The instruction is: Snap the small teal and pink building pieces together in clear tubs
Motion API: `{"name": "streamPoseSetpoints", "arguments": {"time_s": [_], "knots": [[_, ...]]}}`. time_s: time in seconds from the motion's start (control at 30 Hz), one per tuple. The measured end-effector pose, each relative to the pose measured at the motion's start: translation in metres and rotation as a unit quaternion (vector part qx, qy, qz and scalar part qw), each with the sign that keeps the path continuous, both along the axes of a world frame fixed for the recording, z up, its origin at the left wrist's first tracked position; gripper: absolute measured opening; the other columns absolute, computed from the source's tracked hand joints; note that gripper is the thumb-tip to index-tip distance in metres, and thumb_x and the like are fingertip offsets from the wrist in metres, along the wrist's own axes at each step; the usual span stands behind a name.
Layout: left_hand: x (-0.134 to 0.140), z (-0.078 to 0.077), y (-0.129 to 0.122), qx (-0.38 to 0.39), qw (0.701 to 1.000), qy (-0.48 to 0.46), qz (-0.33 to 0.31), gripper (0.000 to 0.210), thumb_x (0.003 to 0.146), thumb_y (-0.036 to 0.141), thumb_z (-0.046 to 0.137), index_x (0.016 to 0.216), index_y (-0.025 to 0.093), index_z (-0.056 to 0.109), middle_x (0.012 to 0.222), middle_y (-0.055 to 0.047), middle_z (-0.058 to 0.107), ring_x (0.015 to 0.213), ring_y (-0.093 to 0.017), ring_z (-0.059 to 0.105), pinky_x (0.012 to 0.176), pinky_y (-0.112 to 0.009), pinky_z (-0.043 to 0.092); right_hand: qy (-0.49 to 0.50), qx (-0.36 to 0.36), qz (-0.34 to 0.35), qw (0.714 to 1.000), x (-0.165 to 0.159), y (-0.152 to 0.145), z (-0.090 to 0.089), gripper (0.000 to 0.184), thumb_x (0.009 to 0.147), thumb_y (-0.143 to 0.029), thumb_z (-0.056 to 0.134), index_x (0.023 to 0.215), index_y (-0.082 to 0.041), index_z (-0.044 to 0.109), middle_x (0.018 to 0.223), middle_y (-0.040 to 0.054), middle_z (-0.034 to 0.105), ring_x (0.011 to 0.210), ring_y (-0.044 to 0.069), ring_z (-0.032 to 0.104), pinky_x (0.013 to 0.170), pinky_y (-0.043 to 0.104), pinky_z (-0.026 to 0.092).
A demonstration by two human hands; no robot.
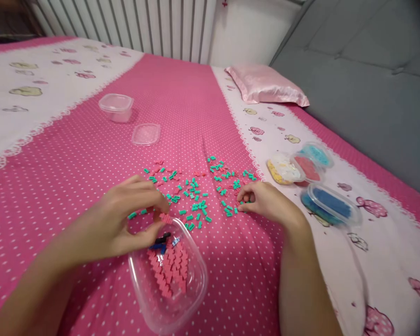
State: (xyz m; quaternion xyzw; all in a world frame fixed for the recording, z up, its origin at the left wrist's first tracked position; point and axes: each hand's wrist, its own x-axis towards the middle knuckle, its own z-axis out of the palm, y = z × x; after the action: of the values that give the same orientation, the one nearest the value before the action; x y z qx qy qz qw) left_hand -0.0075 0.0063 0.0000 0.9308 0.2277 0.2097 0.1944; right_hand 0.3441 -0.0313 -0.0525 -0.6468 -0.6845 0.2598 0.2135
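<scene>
My left hand (126, 219) pinches a few joined pink-red building blocks (165, 218) between thumb and fingers. It is over the far left rim of a clear plastic container (198, 298). Inside lie rows of joined pink-red blocks (170, 268), with a black piece (163, 237) and a blue piece (157, 247) partly behind my thumb. Beyond it, small green blocks (195, 206) and pink-red ones are scattered on the bed. My right hand (257, 198) rests at the right side of this scatter, fingers curled together; whatever is between its fingertips is hidden.
On the right stand lidded containers with yellow and white (283, 168), red (307, 168), light blue (315, 154) and dark blue contents (331, 205). Farther left are a clear container (117, 109) and a clear lid (146, 134). A pink pillow (266, 84) lies near the grey headboard (364, 79).
</scene>
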Motion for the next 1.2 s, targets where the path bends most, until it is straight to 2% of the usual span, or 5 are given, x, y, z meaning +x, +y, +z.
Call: {"name": "streamPoseSetpoints", "arguments": {"time_s": [0.27,0.5,0.6,0.8,1.2], "knots": [[0.001,-0.002,0.002,-0.007,1.0,0.024,0.017,0.015,0.096,0.031,0.061,0.088,0.019,0.064,0.078,0.002,0.064,0.073,-0.014,0.055,0.071,-0.029,0.041,0.071,0.09,0.022,0.993,-0.025,-0.001,0.021,0.003,0.076,-0.018,0.072,0.077,-0.021,0.072,0.072,-0.0015,0.072,0.066,0.015,0.064,0.065,0.028,0.047],[0.005,-0.004,-0.001,0.016,0.999,0.013,0.039,0.019,0.098,0.031,0.058,0.084,0.018,0.061,0.077,0.001,0.062,0.074,-0.015,0.054,0.07,-0.028,0.039,0.201,0.136,0.131,0.961,-0.106,-0.009,0.027,0.009,0.083,-0.017,0.076,0.08,-0.024,0.071,0.081,-0.0026,0.075,0.076,0.014,0.069,0.074,0.028,0.053],[0.007,-0.003,-0.002,0.01,0.999,0.002,0.036,0.016,0.097,0.028,0.059,0.085,0.018,0.061,0.078,0.001,0.063,0.074,-0.014,0.055,0.071,-0.028,0.039,0.249,0.14,0.129,0.95,-0.124,-0.012,0.022,0.01,0.084,-0.019,0.08,0.08,-0.024,0.071,0.081,-0.003,0.076,0.076,0.013,0.07,0.072,0.027,0.055],[0.009,-0.004,-0.002,0.015,1.0,-0.005,0.026,0.011,0.095,0.023,0.059,0.084,0.019,0.061,0.079,0.001,0.064,0.076,-0.015,0.056,0.072,-0.029,0.039,0.257,0.139,0.105,0.951,-0.124,-0.011,0.016,0.022,0.077,-0.012,0.082,0.093,-0.024,0.074,0.082,-0.003,0.078,0.074,0.014,0.073,0.073,0.027,0.059],[0.006,-0.006,-0.002,-0.004,1.0,0.006,0.015,0.014,0.098,0.028,0.058,0.088,0.019,0.063,0.081,0.0,0.062,0.078,-0.015,0.054,0.075,-0.029,0.039,0.249,0.145,0.123,0.95,-0.126,-0.014,0.02,0.004,0.086,-0.023,0.079,0.088,-0.024,0.076,0.086,-0.0014,0.079,0.077,0.014,0.073,0.073,0.028,0.059]]}}
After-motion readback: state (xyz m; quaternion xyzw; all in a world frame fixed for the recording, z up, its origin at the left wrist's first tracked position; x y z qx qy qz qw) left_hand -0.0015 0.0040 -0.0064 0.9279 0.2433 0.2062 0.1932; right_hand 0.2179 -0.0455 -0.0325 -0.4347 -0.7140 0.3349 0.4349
